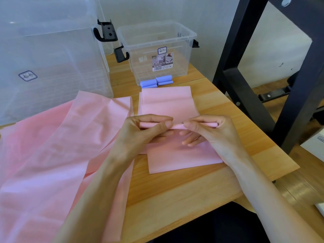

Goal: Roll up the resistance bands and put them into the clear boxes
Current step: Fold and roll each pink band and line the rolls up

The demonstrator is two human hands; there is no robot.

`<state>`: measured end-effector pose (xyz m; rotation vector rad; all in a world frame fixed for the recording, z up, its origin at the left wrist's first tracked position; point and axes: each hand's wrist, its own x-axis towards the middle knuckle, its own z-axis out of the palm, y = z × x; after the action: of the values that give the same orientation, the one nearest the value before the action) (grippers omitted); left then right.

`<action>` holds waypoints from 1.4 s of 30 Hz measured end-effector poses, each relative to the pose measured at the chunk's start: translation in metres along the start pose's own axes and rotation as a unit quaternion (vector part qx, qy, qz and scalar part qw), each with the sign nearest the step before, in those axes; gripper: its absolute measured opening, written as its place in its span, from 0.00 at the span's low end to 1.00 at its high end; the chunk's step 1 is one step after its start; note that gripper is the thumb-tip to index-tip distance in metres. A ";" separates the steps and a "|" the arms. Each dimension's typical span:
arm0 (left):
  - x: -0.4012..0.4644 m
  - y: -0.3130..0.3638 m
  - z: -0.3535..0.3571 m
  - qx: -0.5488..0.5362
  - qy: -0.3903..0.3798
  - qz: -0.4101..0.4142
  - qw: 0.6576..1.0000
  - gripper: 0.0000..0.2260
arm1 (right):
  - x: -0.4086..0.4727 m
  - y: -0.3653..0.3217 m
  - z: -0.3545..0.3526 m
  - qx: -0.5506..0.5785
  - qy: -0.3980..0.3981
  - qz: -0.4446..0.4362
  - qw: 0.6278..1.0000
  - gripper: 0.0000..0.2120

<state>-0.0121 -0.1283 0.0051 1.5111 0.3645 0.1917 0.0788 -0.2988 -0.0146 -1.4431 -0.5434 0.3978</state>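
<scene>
Hands meet at the centre of the view over a light wooden worktop point(184, 190). The left hand point(149, 130) and the right hand point(208, 132) each pinch a thin rolled edge of a flat pink resistance band point(168, 104), thumbs on the near side and fingers curled over the roll. Part of this band lies flat towards twelve o'clock from the roll, and another flat part spreads under the hands towards six o'clock, ending in a straight edge on the worktop.

At nine o'clock from the hands a loose heap of wide pink resistance bands point(43, 146) covers the left part of the worktop and passes beneath the left forearm.

At twelve o'clock, past the far end of the held band, two rolled-up blue resistance bands point(157, 81) lie side by side on the worktop, touching the front wall of a small clear plastic storage box with black clip handles point(157, 48). It carries a printed label on its front.

At ten o'clock stands a large clear plastic storage box point(43, 58), also with a black handle, its wall just behind the pink heap.

At two o'clock rises a black metal frame point(249, 58), beside the worktop's right edge.
</scene>
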 end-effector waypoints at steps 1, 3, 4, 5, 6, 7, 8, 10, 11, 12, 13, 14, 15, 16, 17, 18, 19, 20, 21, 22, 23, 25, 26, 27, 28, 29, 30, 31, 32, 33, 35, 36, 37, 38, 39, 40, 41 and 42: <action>0.000 0.000 0.000 0.007 -0.003 0.002 1.000 0.10 | 0.000 0.000 0.000 -0.001 0.008 0.002 1.000 0.07; 0.001 -0.001 0.000 0.019 -0.001 0.003 1.000 0.10 | 0.000 0.000 0.001 0.002 0.014 0.006 1.000 0.08; 0.001 -0.002 -0.001 0.018 0.004 0.002 1.000 0.10 | 0.001 0.000 0.001 0.003 0.010 0.006 1.000 0.08; 0.001 -0.002 -0.001 0.012 0.009 0.000 1.000 0.10 | 0.001 0.000 0.001 0.003 0.003 0.005 1.000 0.10; 0.001 -0.002 -0.001 0.005 0.012 0.000 1.000 0.10 | 0.001 0.000 0.001 0.001 -0.005 0.004 1.000 0.11; 0.001 -0.002 -0.002 0.002 0.013 0.002 1.000 0.10 | 0.001 0.000 0.000 -0.002 -0.011 0.002 1.000 0.11; 0.001 -0.002 -0.002 0.008 0.013 0.007 1.000 0.10 | 0.001 0.000 0.000 -0.004 -0.016 -0.001 1.000 0.10; 0.002 -0.003 -0.002 0.027 0.006 0.017 0.999 0.11 | 0.000 0.000 -0.001 -0.005 -0.015 -0.005 1.000 0.08; 0.002 -0.003 -0.001 0.027 0.005 0.019 0.999 0.11 | 0.001 0.000 0.000 -0.003 -0.009 -0.003 1.000 0.08; 0.002 -0.003 -0.001 0.022 0.008 0.019 1.000 0.10 | 0.001 0.000 0.001 -0.003 -0.004 0.000 1.000 0.08; 0.002 -0.004 -0.001 0.017 0.013 0.017 1.000 0.09 | 0.001 -0.001 0.001 -0.003 0.001 0.002 1.000 0.09; 0.002 -0.003 -0.001 0.015 0.016 0.013 1.000 0.09 | 0.001 0.000 0.002 -0.002 0.004 0.004 1.000 0.10; 0.002 -0.003 -0.001 0.013 0.016 0.009 1.000 0.09 | 0.001 -0.001 0.002 -0.001 0.006 0.006 1.000 0.10; 0.002 -0.003 -0.002 0.015 0.012 0.006 1.000 0.10 | 0.001 0.000 0.002 0.001 0.010 0.008 1.000 0.10; 0.002 -0.002 -0.003 0.019 0.005 0.005 1.000 0.10 | 0.001 0.000 0.002 0.004 0.013 0.009 1.000 0.10; 0.002 -0.002 -0.003 0.023 -0.001 0.003 1.000 0.11 | 0.001 0.000 0.001 0.010 0.016 0.010 1.000 0.09; 0.002 -0.001 -0.004 0.027 -0.004 0.002 1.000 0.12 | 0.001 0.000 0.001 0.014 0.015 0.009 1.000 0.09; 0.002 -0.001 -0.004 0.028 -0.004 0.001 1.000 0.12 | 0.001 0.000 0.001 0.017 0.011 0.006 1.000 0.09; 0.002 -0.001 -0.004 0.028 -0.001 0.000 1.000 0.12 | 0.001 0.000 0.001 0.018 0.005 0.001 1.000 0.09; 0.001 -0.001 -0.004 0.026 0.003 -0.002 1.000 0.12 | 0.001 0.000 0.001 0.016 -0.002 -0.003 1.000 0.10; 0.001 -0.001 -0.004 0.024 0.007 -0.003 1.000 0.11 | 0.001 0.000 0.001 0.012 -0.006 -0.007 1.000 0.09; 0.001 -0.001 -0.002 0.027 0.014 -0.004 1.000 0.09 | 0.001 0.001 0.000 0.002 -0.006 -0.007 1.000 0.08; 0.001 -0.001 -0.002 0.030 0.016 -0.005 0.999 0.09 | 0.001 0.002 0.000 0.000 -0.003 -0.006 1.000 0.08; 0.001 -0.001 -0.001 0.033 0.018 -0.006 0.999 0.08 | 0.001 0.002 0.000 0.001 0.000 -0.007 1.000 0.08; 0.001 -0.001 -0.001 0.035 0.020 -0.006 0.999 0.08 | 0.001 0.002 0.000 0.005 0.001 -0.008 1.000 0.08; 0.001 -0.001 -0.001 0.035 0.022 -0.006 0.999 0.09 | 0.001 0.002 0.000 0.009 0.002 -0.010 1.000 0.08; 0.001 -0.002 -0.002 0.033 0.023 -0.005 0.999 0.09 | 0.002 0.002 0.000 0.010 0.001 -0.011 1.000 0.08; 0.002 -0.002 -0.002 0.029 0.021 -0.006 0.999 0.09 | 0.002 0.002 0.000 0.006 0.001 -0.012 1.000 0.07; 0.002 -0.001 -0.002 0.022 0.019 -0.007 1.000 0.09 | 0.002 0.002 0.000 0.001 0.002 -0.010 1.000 0.07; 0.002 -0.001 -0.002 0.015 0.016 -0.006 1.000 0.10 | 0.002 0.003 0.000 -0.004 0.004 -0.006 1.000 0.07; 0.002 -0.002 -0.003 0.012 0.005 -0.002 1.000 0.11 | 0.002 0.003 0.000 -0.004 0.013 0.005 1.000 0.09; 0.002 -0.002 -0.002 0.014 0.001 -0.001 1.000 0.12 | 0.002 0.003 -0.001 0.000 0.016 0.009 1.000 0.10; 0.002 -0.002 -0.002 0.015 -0.001 0.000 1.000 0.11 | 0.002 0.003 -0.001 0.004 0.016 0.010 1.000 0.10; 0.002 -0.001 -0.002 0.011 0.001 0.000 1.000 0.11 | 0.002 0.002 -0.001 0.006 0.011 0.009 1.000 0.11; 0.003 -0.001 -0.002 0.006 0.004 0.000 1.000 0.10 | 0.002 0.002 -0.001 0.006 0.004 0.007 1.000 0.11; 0.003 -0.001 -0.003 0.004 0.006 0.001 1.000 0.11 | 0.002 0.001 -0.001 0.004 -0.006 0.005 1.000 0.10; 0.003 -0.001 -0.004 0.005 0.006 0.002 1.000 0.11 | 0.002 0.001 -0.001 -0.001 -0.013 0.003 1.000 0.09; 0.003 -0.001 -0.004 0.011 0.004 0.003 1.000 0.12 | 0.001 0.002 -0.001 -0.006 -0.015 0.004 1.000 0.08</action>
<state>-0.0112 -0.1235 0.0033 1.5338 0.3694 0.1980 0.0807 -0.2986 -0.0160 -1.4539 -0.5653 0.4246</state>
